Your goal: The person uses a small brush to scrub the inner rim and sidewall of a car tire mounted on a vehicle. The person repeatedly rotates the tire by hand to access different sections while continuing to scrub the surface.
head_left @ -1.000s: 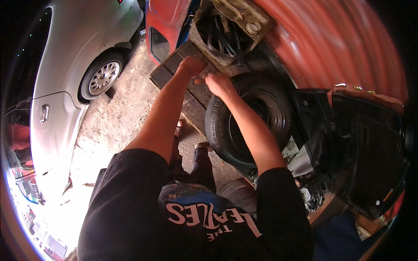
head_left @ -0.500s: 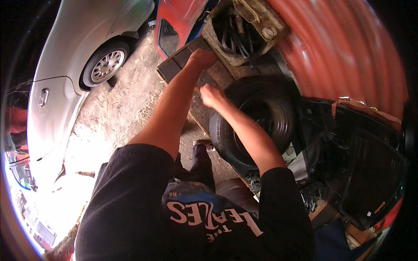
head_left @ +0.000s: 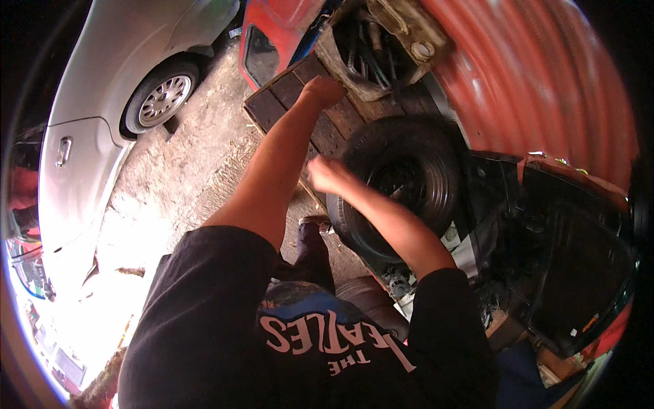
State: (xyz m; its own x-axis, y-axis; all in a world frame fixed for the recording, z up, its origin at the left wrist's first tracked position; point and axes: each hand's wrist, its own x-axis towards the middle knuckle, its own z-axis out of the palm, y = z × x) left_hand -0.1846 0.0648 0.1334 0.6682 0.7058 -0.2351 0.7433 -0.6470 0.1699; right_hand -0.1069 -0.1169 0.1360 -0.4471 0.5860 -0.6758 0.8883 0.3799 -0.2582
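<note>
My left hand [head_left: 324,92] is closed above the wooden plank bench [head_left: 328,129], close to the near corner of the open tool container [head_left: 347,75]. Its fingers curl away from view, so what it may grip is hidden. Nearer to me, my right hand [head_left: 325,175] is also closed, just past the left edge of the black tire [head_left: 344,211]. Anything inside that fist cannot be made out. The tire lies flat on the bench with its dark steel wheel [head_left: 443,184] in it.
Several long metal tools [head_left: 373,58] fill the container. A red corrugated metal sheet [head_left: 518,75] rises at the right, above black car parts [head_left: 579,273]. To the left, a silver car [head_left: 82,157] stands on the rough floor [head_left: 204,150]. A red panel [head_left: 279,20] leans behind the bench.
My right hand has moved toward me and slightly left, away from my left hand. The left hand has shifted slightly to the right and stays closed.
</note>
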